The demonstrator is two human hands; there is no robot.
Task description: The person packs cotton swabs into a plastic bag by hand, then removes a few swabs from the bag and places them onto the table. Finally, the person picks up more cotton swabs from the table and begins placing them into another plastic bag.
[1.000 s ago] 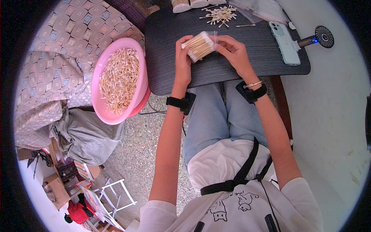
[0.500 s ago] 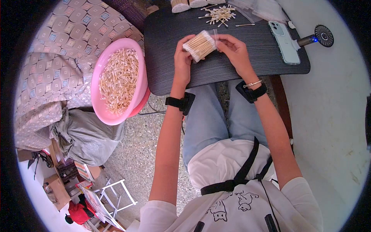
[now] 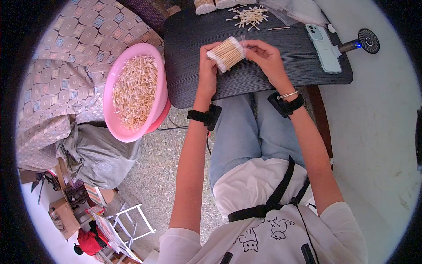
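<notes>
A clear plastic bag packed with cotton swabs [image 3: 227,54] is held up over the near part of the dark table. My left hand [image 3: 208,66] is wrapped round its left side, with the thumb and fingers partly hidden behind it. At the other end, my right hand [image 3: 263,55] pinches the bag's clear open edge between thumb and fingers. Wooden sticks lie side by side in the bag, white tips at both ends. Beyond it, a loose heap of cotton swabs [image 3: 250,16] rests on the table, with a single swab [image 3: 279,28] beside it.
To the left stands a pink basin [image 3: 161,94] full of loose swabs. Filled swab packs [image 3: 205,6] line the table's [image 3: 187,66] far edge, near clear plastic bags [image 3: 303,11]. A pale phone [image 3: 324,50] and a small fan [image 3: 368,41] are at the right, by the wall.
The swab bag has tilted and shifted very slightly, with both hands keeping hold of it. My legs have moved a little closer together.
</notes>
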